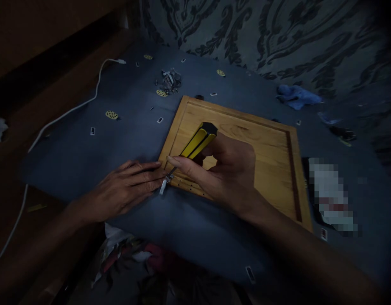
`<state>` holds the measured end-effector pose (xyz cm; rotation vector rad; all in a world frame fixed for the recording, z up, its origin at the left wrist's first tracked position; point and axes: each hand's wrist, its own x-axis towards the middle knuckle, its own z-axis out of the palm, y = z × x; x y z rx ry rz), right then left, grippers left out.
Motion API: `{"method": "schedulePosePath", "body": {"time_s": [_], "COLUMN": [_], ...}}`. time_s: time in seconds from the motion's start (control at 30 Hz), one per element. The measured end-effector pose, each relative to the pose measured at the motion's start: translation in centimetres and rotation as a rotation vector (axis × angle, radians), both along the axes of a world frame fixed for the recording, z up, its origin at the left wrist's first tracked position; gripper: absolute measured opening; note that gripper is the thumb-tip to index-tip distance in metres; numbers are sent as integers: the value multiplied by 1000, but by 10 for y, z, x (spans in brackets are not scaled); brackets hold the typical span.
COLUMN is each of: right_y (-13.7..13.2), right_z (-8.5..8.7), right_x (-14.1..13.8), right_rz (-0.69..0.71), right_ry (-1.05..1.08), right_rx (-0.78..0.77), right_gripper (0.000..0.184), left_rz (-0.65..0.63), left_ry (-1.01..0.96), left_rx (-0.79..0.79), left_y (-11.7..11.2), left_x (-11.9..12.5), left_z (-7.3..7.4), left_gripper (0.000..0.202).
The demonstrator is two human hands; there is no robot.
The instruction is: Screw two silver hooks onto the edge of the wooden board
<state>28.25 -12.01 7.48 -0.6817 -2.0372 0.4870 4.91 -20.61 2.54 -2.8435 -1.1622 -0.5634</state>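
Observation:
A framed wooden panel (240,123) lies flat on the dark blue cloth. In my right hand (227,173) is a yellow-and-black screwdriver (197,144), tilted, with its shaft pointing down at the panel's near left corner. At that corner a small silvery metal fitting (163,185), perhaps a hinge, sticks out past the edge; the screwdriver's tip meets it, but any screw there is too small to make out. My left hand (128,186) rests flat beside the corner, fingers stretched out, the fingertips against the panel's edge and close to the fitting. Small dark holes run along the panel's near edge.
Beyond the panel lies a pile of small metal hardware (171,79) with loose screws. Yellow perforated ovals (112,115) are scattered about. A white cable (71,109) runs along the left, a blue crumpled cloth (297,96) lies back right, and a pixelated packet (330,192) is at right.

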Motion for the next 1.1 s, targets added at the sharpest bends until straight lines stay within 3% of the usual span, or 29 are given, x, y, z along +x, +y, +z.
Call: {"method": "schedulePosePath", "body": {"time_s": [0.43, 0.6, 0.7, 0.8, 0.9, 1.0, 1.1], "right_y": [1, 3, 4, 5, 6, 7, 6], "right_z": [-4, 0, 6, 14, 19, 18, 12], "right_x": [-1, 2, 6, 10, 13, 14, 11], "right_rz": [43, 59, 131, 249, 331, 326, 236], "right_ry": [26, -75, -95, -108, -119, -101, -94], "right_rx": [4, 24, -68, -262, -371, -338, -235], "right_gripper": [36, 32, 24, 12, 11, 16, 18], "left_rz": [-6, -11, -18, -9, -2, 2, 3], "left_ry": [16, 2, -25, -9, 12, 21, 20], "left_rx": [14, 26, 19, -6, -18, -14, -10], "left_y": [-1, 0, 1, 0, 0, -1, 0], "left_x": [1, -1, -1, 0, 0, 1, 1], "left_z": [2, 0, 0, 0, 2, 2, 2], "left_gripper": [34, 35, 35, 34, 34, 34, 34]}}
